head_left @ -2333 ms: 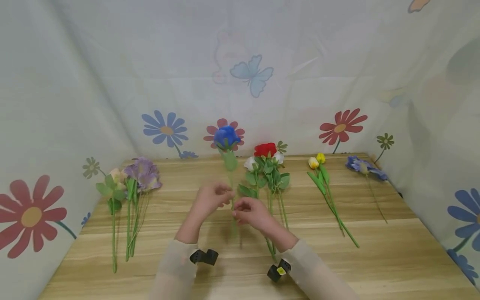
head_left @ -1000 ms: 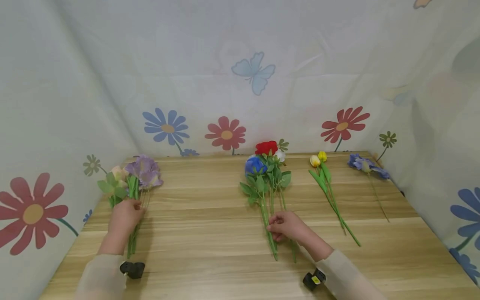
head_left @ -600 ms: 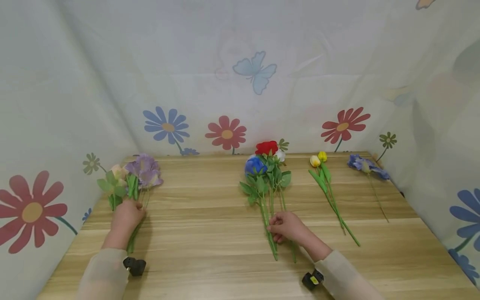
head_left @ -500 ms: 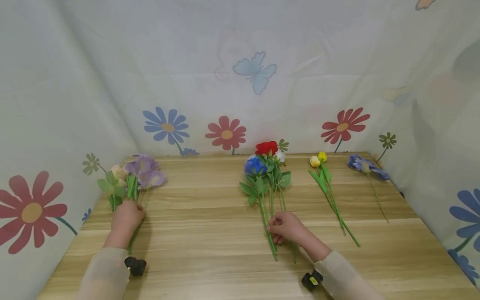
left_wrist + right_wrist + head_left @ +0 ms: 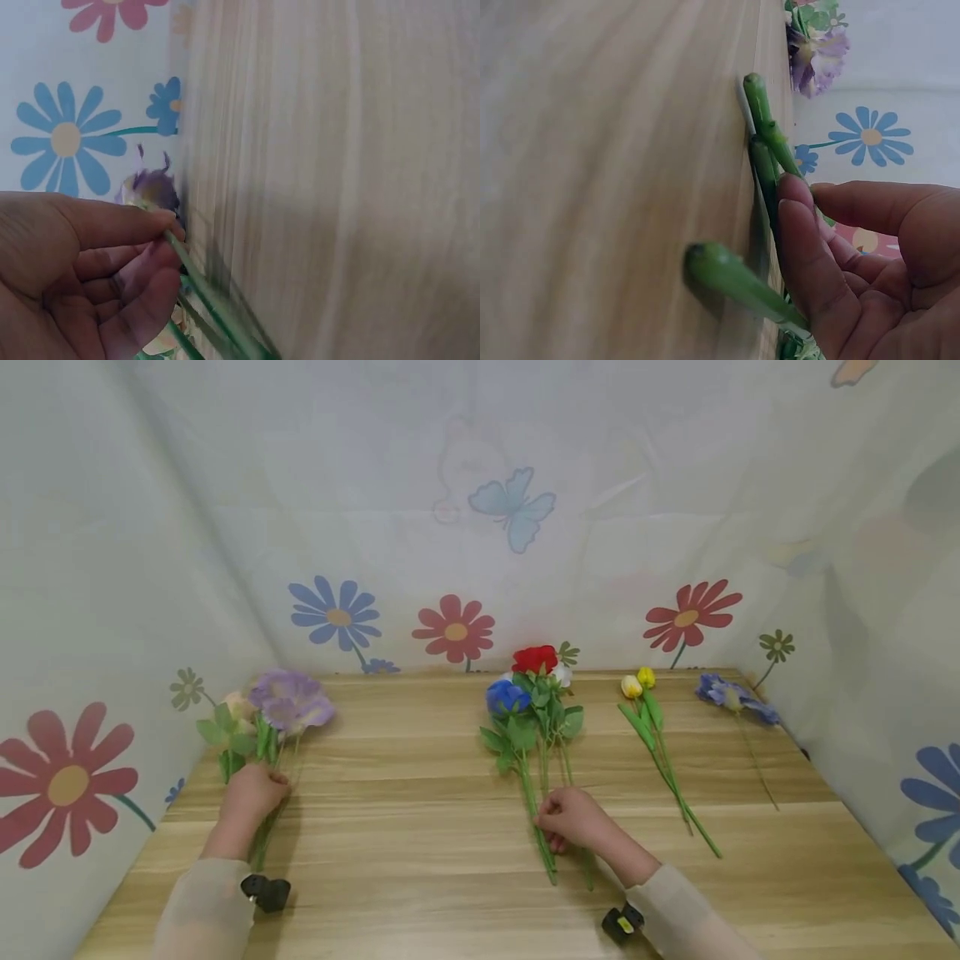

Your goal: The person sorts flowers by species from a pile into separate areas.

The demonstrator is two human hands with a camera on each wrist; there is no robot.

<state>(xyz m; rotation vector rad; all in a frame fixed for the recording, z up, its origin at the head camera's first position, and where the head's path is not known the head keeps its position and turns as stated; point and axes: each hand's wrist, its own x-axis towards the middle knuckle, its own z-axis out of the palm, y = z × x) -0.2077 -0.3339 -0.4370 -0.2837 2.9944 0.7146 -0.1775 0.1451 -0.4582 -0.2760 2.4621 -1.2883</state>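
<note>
On the left of the table, my left hand point(image 5: 251, 795) pinches a thin green stem point(image 5: 196, 277) between thumb and fingertip. A large purple flower point(image 5: 291, 700) lies above that hand, beside a pale peach rose point(image 5: 238, 705) and other green stems. Near the middle, the right hand point(image 5: 579, 820) pinches the stem point(image 5: 781, 151) of a blue rose point(image 5: 507, 697) close to its lower end. That rose lies over a group with a red rose point(image 5: 535, 659) and white roses point(image 5: 562, 674); another cut stem point(image 5: 735, 281) sticks out below the right fingers.
Two tulips point(image 5: 632, 687), one whitish and one yellow, lie right of the middle group. A blue-violet flower point(image 5: 731, 695) lies at the table's far right. A printed white cloth point(image 5: 375, 543) hangs around the wooden table point(image 5: 405, 877).
The blue rose, earlier held up between both hands, lies on the middle group. My left hand has moved left to the purple flower, whose bloom has shifted slightly right.
</note>
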